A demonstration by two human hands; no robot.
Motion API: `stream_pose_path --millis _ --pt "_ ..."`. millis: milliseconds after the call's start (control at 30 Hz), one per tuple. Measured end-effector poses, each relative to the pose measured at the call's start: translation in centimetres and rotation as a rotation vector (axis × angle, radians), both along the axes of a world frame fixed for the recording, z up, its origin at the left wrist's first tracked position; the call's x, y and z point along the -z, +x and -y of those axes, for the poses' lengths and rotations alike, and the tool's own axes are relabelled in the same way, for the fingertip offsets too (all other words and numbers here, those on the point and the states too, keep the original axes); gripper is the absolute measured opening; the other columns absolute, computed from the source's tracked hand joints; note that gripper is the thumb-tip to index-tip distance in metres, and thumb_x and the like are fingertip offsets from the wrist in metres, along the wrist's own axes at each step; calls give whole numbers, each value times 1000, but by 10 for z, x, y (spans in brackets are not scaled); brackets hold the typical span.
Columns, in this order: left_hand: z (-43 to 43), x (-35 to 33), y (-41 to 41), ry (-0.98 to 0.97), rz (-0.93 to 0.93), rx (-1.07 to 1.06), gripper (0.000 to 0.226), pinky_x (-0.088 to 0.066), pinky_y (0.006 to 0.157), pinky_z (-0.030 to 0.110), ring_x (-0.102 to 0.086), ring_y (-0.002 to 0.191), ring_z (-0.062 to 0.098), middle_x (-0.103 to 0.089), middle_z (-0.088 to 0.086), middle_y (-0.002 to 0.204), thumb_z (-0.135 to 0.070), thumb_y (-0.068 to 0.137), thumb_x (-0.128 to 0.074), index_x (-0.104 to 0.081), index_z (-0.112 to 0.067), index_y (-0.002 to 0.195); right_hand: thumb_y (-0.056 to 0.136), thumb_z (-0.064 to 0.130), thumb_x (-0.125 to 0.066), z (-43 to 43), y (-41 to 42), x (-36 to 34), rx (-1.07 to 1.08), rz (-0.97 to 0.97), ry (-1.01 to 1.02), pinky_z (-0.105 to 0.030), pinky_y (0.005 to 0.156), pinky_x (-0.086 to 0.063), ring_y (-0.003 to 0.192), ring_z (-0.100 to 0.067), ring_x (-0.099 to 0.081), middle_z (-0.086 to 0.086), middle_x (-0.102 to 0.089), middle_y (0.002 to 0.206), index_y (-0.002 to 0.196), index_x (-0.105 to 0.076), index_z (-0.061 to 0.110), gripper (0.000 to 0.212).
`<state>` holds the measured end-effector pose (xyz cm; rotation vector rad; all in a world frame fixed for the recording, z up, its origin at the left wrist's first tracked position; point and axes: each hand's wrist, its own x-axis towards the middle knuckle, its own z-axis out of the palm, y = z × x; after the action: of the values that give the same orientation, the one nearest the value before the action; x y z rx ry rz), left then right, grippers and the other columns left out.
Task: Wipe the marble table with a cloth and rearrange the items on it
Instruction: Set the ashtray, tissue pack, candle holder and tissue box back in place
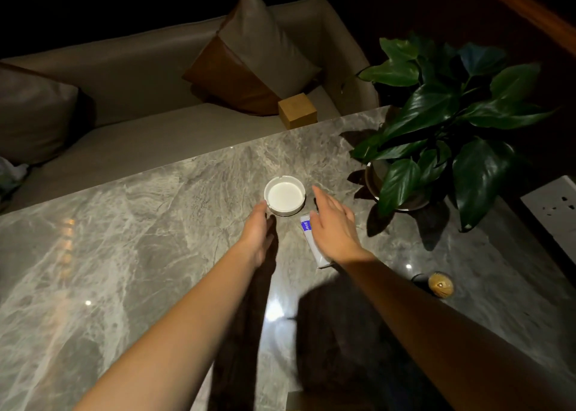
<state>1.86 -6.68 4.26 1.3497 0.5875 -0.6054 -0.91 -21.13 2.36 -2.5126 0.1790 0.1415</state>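
Rearranging looks to be the step in hand, since no cloth shows anywhere near the hands and both reach toward small items at the middle of the frame. On the marble desk (156, 223) a white ashtray (284, 195) sits just above centre, and the left hand (257, 233) lies flat with its fingertips touching, or very nearly touching, the ashtray's lower left rim; its grip is loosely extended, fingers together, closed on nothing. The right hand (335, 227) hovers with fingers spread over a white packet with blue print (311, 239), which lies just right of and below the ashtray; the palm hides much of the packet, and I cannot tell whether the hand rests on it or hangs above it, but nothing is pinched. By my reading the next move calls for either hand to close around its item, the left curling round the ashtray's wall or pushing it along the stone, the right pressing down to pick up or slide the packet. A potted plant (436, 136) stands at the right of the frame, a small round toothpick holder (440, 284) lower right, and a wooden box (297, 110) at the desk's far edge, all apart from the hands.
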Motion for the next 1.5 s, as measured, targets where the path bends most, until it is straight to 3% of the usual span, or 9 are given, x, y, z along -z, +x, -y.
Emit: stream_pose_path --millis 367,567,667,767,867,1033,1267,1367,1500 --pt "28 -2 20 -136 -12 32 52 -13 118 34 -32 139 9 -34 -12 150 -47 99 -21 -33 -23 144 101 27 -32 -13 22 -1 66 -175 66 -52 117 2 146 -20 -17 -8 -23 157 152 -14 17 55" --pt "44 -15 15 -146 11 54 49 -25 101 21 -37 133 6 -42 -9 145 -43 100 -22 -36 -20 142 101 23 -31 -1 22 2 72 -177 32 -50 117 4 148 -15 -7 -7 -19 159 152 -12 14 55" --pt "45 -26 0 -48 109 33 35 -34 91 8 -48 114 3 -52 -13 127 -35 102 -26 -40 -26 132 100 21 -34 6 12 -1 145 -54 133 -46 120 -1 147 -15 -13 -6 -26 157 151 -20 14 53" --pt "40 -20 -17 165 394 -21 41 -31 108 19 -43 130 12 -47 3 141 -12 99 -40 -41 -9 139 97 19 -43 15 -9 1 182 50 158 -41 119 -14 145 -18 -21 -7 -32 154 148 -29 13 53" --pt "49 -20 -49 165 522 180 37 -37 104 17 -51 121 9 -55 2 131 -6 96 -45 -49 -5 133 94 18 -47 35 -43 -7 215 72 123 -46 115 -22 139 -26 -32 -14 -43 146 146 -34 10 54" --pt "79 -9 -92 169 432 446 38 -40 104 25 -56 117 15 -61 7 125 -16 92 -52 -56 -6 128 95 9 -40 76 -97 -18 437 129 163 -42 119 -14 140 -24 -32 -10 -43 147 138 -47 10 44" --pt "148 14 -146 -10 58 598 45 -40 104 36 -59 97 21 -62 16 115 -36 80 -49 -61 -12 116 97 35 -41 117 -160 0 879 123 535 -50 101 -43 110 -27 -58 -3 -61 112 116 -59 22 29" --pt "160 -5 -161 -29 9 708 49 -37 107 35 -51 121 24 -51 16 136 -39 94 -40 -47 -14 135 101 25 -42 117 -182 2 862 100 667 -40 100 -44 108 -17 -58 2 -60 116 119 -56 24 24" --pt "176 -4 -163 -143 -102 673 43 -46 61 12 -55 83 10 -62 10 105 -33 102 -27 -48 -9 131 98 16 -45 124 -181 9 866 72 688 -37 97 -46 110 -17 -55 3 -54 123 134 -48 21 36"
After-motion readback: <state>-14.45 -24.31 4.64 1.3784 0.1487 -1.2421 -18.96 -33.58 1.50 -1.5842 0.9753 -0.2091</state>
